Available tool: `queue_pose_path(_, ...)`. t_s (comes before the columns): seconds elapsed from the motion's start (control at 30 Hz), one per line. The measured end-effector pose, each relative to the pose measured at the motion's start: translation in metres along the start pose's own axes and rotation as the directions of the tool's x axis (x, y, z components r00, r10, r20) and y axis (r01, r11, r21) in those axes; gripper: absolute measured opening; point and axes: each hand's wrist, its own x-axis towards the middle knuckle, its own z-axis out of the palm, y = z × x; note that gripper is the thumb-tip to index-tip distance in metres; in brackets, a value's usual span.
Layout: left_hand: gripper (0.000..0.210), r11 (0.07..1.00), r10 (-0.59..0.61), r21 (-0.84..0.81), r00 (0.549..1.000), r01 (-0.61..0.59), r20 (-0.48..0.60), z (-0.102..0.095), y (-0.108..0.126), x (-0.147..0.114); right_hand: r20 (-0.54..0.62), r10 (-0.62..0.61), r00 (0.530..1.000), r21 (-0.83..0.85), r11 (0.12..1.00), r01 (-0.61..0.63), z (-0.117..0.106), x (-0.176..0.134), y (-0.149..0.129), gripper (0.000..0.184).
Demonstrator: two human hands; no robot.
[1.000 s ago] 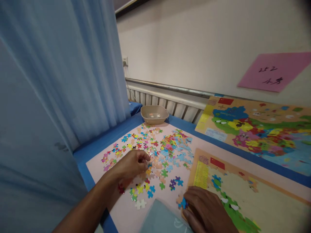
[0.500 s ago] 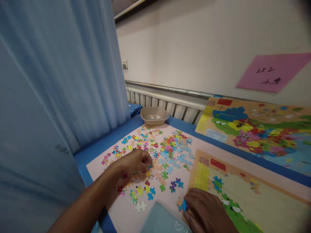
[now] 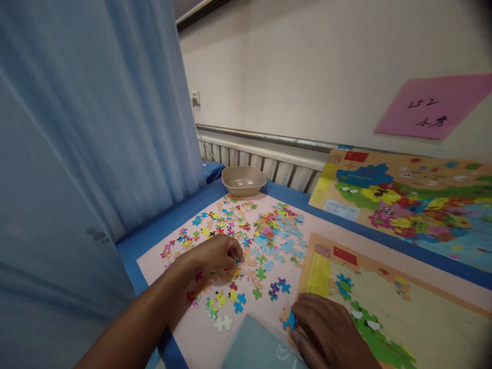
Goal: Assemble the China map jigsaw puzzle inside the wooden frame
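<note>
My left hand (image 3: 223,252) is curled closed low over the scattered jigsaw pieces (image 3: 265,259); a bit of blue shows at its fingertips, probably a puzzle piece. At the left edge of the partly filled puzzle board (image 3: 307,261), my right hand (image 3: 326,325) has its fingers bent around a blue and tan puzzle piece (image 3: 288,319). Part of that piece is hidden under the fingers. The board carries joined pieces: a blue and green one (image 3: 344,286) and a green strip with white animals (image 3: 371,328).
A finished map puzzle (image 3: 400,200) leans against the wall at the right. Behind the loose pieces stands a beige bowl (image 3: 244,190) with a few pieces inside. A grey-blue cloth-like item (image 3: 257,346) lies in front. Blue curtain (image 3: 96,113) hangs at the left.
Both hands keep nearly the same places and poses. The view has shifted slightly.
</note>
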Motion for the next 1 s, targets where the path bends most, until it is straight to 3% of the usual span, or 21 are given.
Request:
queue_pose_path(0.2, 0.04, 0.991, 0.039, 0.125, 0.999, -0.042, 0.031, 0.001, 0.009, 0.001, 0.005, 0.024, 1.0, 0.02, 1.0, -0.025, -0.001, 0.003, -0.001, 0.017)
queue_pose_path(0.57, 0.024, 0.923, 0.2, 0.307, 0.97, -0.233, 0.135, 0.016, 0.03, 0.003, -0.008, 0.032, 0.999, 0.028, 0.999, -0.032, -0.002, 0.006, -0.005, 0.015)
queue_pose_path(0.67, 0.025, 0.921, 0.233, 0.317, 0.972, -0.226, 0.017, 0.009, 0.03, -0.002, -0.014, 0.03, 0.999, 0.019, 0.999, -0.029, 0.0, 0.005, -0.004, 0.015)
queue_pose_path(0.8, 0.02, 0.944, 0.26, 0.264, 0.936, -0.196, -0.235, -0.019, 0.022, -0.015, -0.037, 0.011, 0.999, -0.008, 1.0, -0.011, 0.006, 0.001, 0.0, 0.017)
queue_pose_path(0.87, 0.014, 0.966, 0.229, 0.203, 0.885, -0.157, -0.406, -0.033, 0.012, -0.022, -0.043, -0.006, 0.999, -0.025, 1.0, 0.005, 0.008, 0.0, 0.003, 0.018)
queue_pose_path(1.0, 0.024, 0.996, 0.079, 0.031, 0.721, -0.08, -0.688, -0.043, -0.017, -0.032, -0.045, -0.038, 0.998, -0.057, 0.998, 0.035, 0.008, -0.002, 0.01, 0.02)
